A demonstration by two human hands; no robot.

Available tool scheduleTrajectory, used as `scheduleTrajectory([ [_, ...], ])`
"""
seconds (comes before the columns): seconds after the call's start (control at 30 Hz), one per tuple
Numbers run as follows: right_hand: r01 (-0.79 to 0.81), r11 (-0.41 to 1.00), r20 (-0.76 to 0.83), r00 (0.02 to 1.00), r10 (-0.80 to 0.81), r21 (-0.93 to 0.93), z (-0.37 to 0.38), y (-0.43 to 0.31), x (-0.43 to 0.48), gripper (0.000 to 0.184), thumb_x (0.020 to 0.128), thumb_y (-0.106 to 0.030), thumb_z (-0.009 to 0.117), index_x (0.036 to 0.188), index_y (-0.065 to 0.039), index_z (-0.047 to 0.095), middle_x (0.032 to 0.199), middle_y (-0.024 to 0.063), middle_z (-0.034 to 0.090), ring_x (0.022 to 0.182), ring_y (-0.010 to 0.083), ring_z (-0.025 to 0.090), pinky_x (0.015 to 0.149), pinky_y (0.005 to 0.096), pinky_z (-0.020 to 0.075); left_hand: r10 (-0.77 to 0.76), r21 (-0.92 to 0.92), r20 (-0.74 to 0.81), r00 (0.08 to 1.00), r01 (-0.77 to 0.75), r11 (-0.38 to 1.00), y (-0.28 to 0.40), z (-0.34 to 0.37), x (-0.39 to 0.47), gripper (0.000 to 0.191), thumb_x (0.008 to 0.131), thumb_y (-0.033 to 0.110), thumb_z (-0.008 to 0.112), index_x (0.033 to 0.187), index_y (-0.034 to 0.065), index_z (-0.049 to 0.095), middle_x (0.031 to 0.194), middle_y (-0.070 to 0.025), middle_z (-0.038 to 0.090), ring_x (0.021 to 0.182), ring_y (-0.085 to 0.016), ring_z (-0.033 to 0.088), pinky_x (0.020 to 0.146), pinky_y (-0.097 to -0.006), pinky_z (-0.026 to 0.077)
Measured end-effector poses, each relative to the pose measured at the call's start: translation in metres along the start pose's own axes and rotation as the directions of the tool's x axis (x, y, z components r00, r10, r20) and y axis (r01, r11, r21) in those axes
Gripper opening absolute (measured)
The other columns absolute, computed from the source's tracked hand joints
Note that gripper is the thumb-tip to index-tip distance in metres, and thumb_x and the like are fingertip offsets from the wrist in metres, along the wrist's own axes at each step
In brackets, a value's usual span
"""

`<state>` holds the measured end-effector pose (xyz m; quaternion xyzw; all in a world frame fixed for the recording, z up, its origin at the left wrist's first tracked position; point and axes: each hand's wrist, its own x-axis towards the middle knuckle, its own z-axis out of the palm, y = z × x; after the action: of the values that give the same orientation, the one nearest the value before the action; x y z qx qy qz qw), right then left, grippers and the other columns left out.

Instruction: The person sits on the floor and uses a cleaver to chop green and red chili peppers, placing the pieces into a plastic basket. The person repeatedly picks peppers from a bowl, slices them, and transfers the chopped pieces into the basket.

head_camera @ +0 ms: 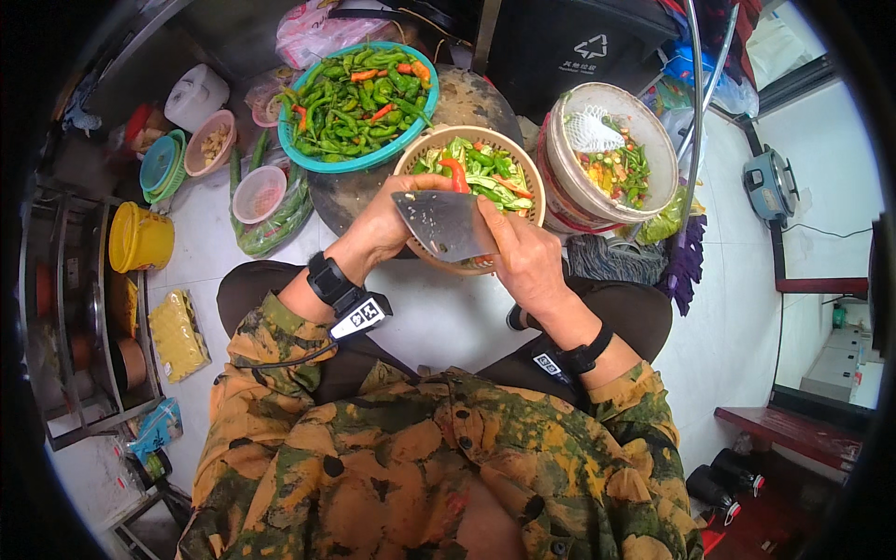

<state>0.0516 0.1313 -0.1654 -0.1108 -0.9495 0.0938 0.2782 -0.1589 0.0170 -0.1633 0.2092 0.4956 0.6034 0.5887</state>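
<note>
My right hand (521, 255) grips a cleaver; its broad metal blade (448, 227) points left and carries small bits. A red chili pepper (456, 175) sticks up from my left hand (378, 217), just behind the blade, which hides part of that hand's fingers. Both hands are over the near side of a beige plastic basket (537, 183) with cut green and red peppers (483, 164) in it. Beyond it to the left, a turquoise basin (285, 143) is heaped with whole green peppers and a few red ones (357, 105).
A white bucket (560, 168) of pepper scraps, with white foam netting on top, stands at the right beside a mop (616, 259). At the left are a pink bowl (259, 189), bagged long green vegetables (280, 224), a yellow bucket (140, 238) and a metal rack (63, 308).
</note>
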Motion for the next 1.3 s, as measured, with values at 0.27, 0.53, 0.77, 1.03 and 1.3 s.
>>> scheduleTrajectory([
  [0.27,-0.031,0.999,0.013,0.999,0.031,0.029,0.003,0.007,-0.004,0.048,0.081,-0.001,0.072,0.129,-0.006,0.066,0.085,0.0149,0.067,0.068,0.0314,0.068,0.057,0.0420,0.0548,-0.069,-0.183,0.020,0.997,0.072,0.981,-0.002,0.007,-0.009,0.039,0.092,0.009,0.076,0.126,-0.0059,0.064,0.113,-0.0107,0.072,0.089,-0.014,0.072,0.079,-0.0254,0.060],
  [0.53,-0.523,0.822,0.387,0.823,0.417,0.226,0.005,0.039,-0.011,0.021,0.093,-0.009,0.061,0.112,-0.001,0.066,0.080,0.0290,0.067,0.079,0.0477,0.068,0.069,0.0547,0.0555,-0.101,0.372,0.036,0.994,0.080,0.925,0.003,-0.016,-0.011,0.036,0.094,0.004,0.073,0.128,-0.0059,0.064,0.108,-0.0097,0.071,0.087,-0.014,0.070,0.081,-0.0265,0.059],
  [0.77,-0.112,0.984,0.093,0.991,0.100,0.138,0.010,0.004,-0.009,0.049,0.084,-0.007,0.068,0.133,-0.009,0.061,0.082,0.0136,0.069,0.071,0.0341,0.070,0.060,0.0448,0.0563,0.005,-0.153,-0.046,0.999,-0.012,0.988,-0.017,-0.003,-0.006,0.023,0.097,-0.004,0.062,0.120,-0.0052,0.066,0.111,-0.0130,0.071,0.091,-0.020,0.073,0.080,-0.0309,0.063],
  [1.03,0.056,0.996,0.060,0.996,-0.060,0.066,0.000,-0.003,-0.005,0.053,0.084,-0.008,0.069,0.135,-0.005,0.059,0.079,0.0095,0.063,0.065,0.0268,0.067,0.056,0.0387,0.0556,-0.043,-0.093,-0.037,0.998,0.039,0.995,-0.027,-0.003,-0.001,0.021,0.100,0.005,0.059,0.117,-0.0064,0.065,0.104,-0.0110,0.072,0.083,-0.014,0.072,0.072,-0.0266,0.062],
  [1.3,-0.152,0.980,0.120,0.983,0.137,0.131,0.005,0.007,-0.008,0.049,0.084,-0.007,0.069,0.132,-0.008,0.061,0.096,0.0177,0.071,0.079,0.0352,0.071,0.064,0.0448,0.0580,-0.019,0.012,-0.069,0.997,0.020,1.000,-0.014,0.007,-0.011,0.021,0.097,0.001,0.065,0.116,-0.0082,0.064,0.099,-0.0143,0.073,0.083,-0.018,0.072,0.071,-0.0297,0.062],
])
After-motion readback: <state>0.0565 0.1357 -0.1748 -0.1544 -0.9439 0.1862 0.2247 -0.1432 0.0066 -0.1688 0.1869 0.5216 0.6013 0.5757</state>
